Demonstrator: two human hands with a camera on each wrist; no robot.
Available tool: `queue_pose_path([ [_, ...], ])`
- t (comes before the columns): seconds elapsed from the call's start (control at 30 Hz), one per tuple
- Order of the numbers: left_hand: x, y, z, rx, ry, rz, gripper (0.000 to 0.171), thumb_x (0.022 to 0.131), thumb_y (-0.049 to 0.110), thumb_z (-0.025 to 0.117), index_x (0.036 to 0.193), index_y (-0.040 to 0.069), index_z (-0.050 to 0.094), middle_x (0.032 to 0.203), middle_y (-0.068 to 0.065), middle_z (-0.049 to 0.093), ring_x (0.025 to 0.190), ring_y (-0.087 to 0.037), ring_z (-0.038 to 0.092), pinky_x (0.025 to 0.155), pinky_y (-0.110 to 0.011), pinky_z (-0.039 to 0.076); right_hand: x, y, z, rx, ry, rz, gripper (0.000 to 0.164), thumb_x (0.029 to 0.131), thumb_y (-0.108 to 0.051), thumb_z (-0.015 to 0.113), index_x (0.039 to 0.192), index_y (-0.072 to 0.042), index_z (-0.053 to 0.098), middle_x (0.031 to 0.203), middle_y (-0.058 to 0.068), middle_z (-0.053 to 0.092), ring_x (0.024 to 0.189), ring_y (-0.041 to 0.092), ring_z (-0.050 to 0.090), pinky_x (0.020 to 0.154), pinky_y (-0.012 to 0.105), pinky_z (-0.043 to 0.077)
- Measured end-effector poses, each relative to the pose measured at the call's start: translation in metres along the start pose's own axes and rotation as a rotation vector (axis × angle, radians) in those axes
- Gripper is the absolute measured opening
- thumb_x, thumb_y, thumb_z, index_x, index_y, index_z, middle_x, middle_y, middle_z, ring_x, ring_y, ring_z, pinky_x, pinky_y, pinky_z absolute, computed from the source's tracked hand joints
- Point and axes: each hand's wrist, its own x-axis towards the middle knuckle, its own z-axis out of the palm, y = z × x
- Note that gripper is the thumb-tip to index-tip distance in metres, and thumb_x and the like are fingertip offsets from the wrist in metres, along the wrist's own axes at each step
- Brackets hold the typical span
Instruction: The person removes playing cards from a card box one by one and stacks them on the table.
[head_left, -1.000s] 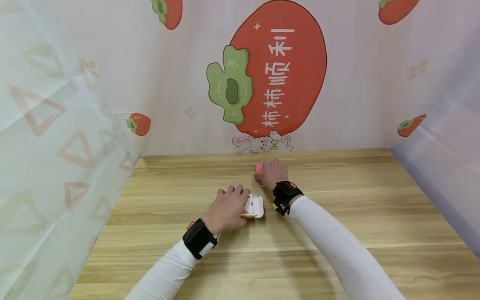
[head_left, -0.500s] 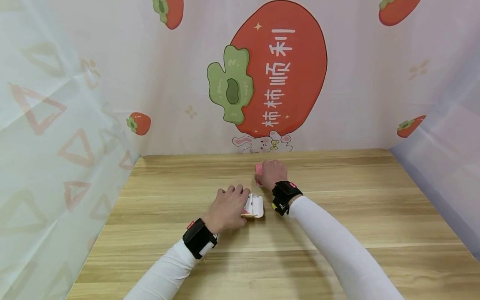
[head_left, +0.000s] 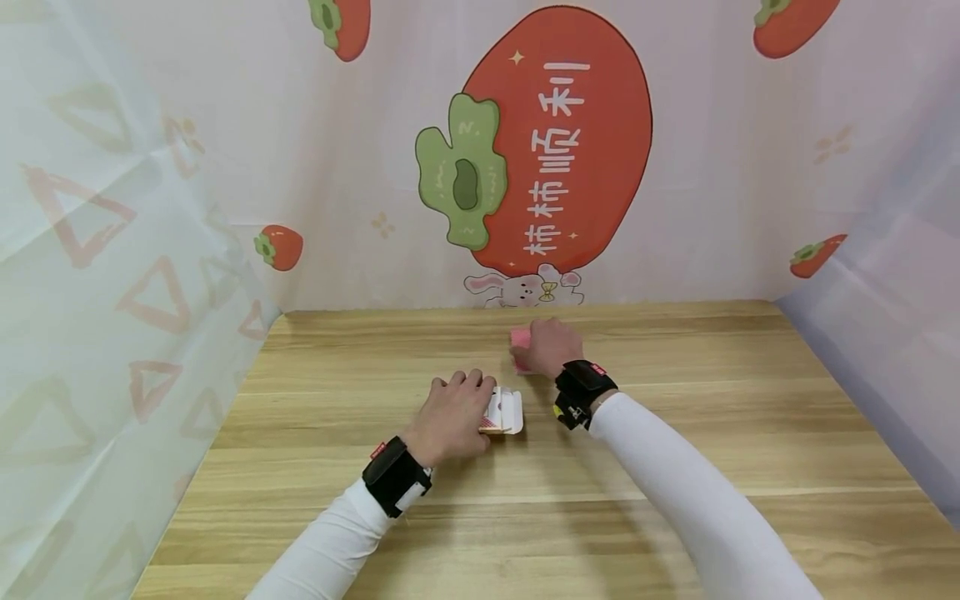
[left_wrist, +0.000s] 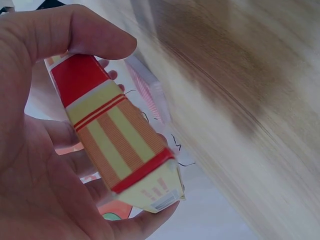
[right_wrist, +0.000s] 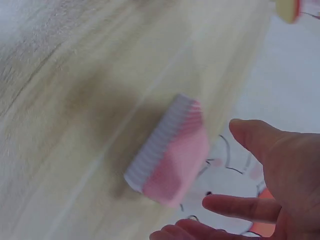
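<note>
My left hand [head_left: 450,417] holds a small card box [head_left: 512,411], thumb on one side and fingers round the other. White flaps stick out from the box's right end in the head view. The left wrist view shows its narrow side [left_wrist: 120,130], striped in red, yellow and orange. Farther back on the table lies a stack of cards [right_wrist: 172,160] with a pink top and finely lined edges. Above and beside this stack is my right hand [head_left: 553,346], its thumb and fingers spread apart and clear of the cards in the right wrist view. It partly covers the stack [head_left: 520,337] in the head view.
A wooden table [head_left: 315,500] lies under both hands. Behind it hangs a pale cloth [head_left: 360,167] printed with persimmons and a rabbit. More cloth [head_left: 97,333] closes off the left and right sides.
My right hand has loosened from the pink card stack and shifted slightly right, uncovering more of it. My left hand with the card box has hardly moved.
</note>
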Motion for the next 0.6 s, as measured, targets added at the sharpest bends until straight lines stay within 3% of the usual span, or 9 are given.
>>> queue_pose_path([
  [0.17,0.001,0.0,-0.001,-0.006,-0.001,-0.008,0.065,0.072,0.028,0.083,0.129,0.007,0.058,0.118,-0.01,0.06,0.106,-0.031,0.057,0.084,-0.058,0.048,-0.016,0.007,-0.018,0.073,0.021,-0.068,0.041,0.091,-0.044,0.074,0.078,-0.008,0.061,0.062,0.002,0.042,0.056,0.02,0.047,0.049,0.031,0.03],
  [0.37,0.003,0.003,-0.002,-0.014,0.003,-0.013,0.065,0.073,0.027,0.082,0.129,0.006,0.058,0.118,-0.011,0.059,0.106,-0.032,0.056,0.084,-0.057,0.048,-0.042,0.013,-0.033,0.213,0.086,-0.257,0.029,0.091,-0.029,0.076,0.106,-0.004,0.075,0.087,0.006,0.071,0.072,0.019,0.062,0.061,0.031,0.05],
  [0.5,0.004,0.004,-0.003,-0.021,0.011,-0.016,0.066,0.073,0.027,0.083,0.129,0.005,0.057,0.119,-0.012,0.059,0.106,-0.033,0.056,0.084,-0.058,0.048,-0.064,0.015,-0.035,0.403,0.057,-0.443,0.009,0.091,-0.015,0.075,0.096,-0.008,0.075,0.084,-0.002,0.068,0.075,0.013,0.061,0.066,0.029,0.051],
  [0.6,0.005,0.005,-0.004,-0.025,0.024,-0.017,0.064,0.072,0.026,0.083,0.127,0.005,0.058,0.117,-0.012,0.059,0.105,-0.033,0.056,0.083,-0.057,0.049,-0.081,0.017,-0.033,0.51,0.005,-0.528,0.001,0.092,-0.01,0.073,0.092,-0.01,0.074,0.083,-0.007,0.066,0.075,0.011,0.06,0.066,0.028,0.05],
])
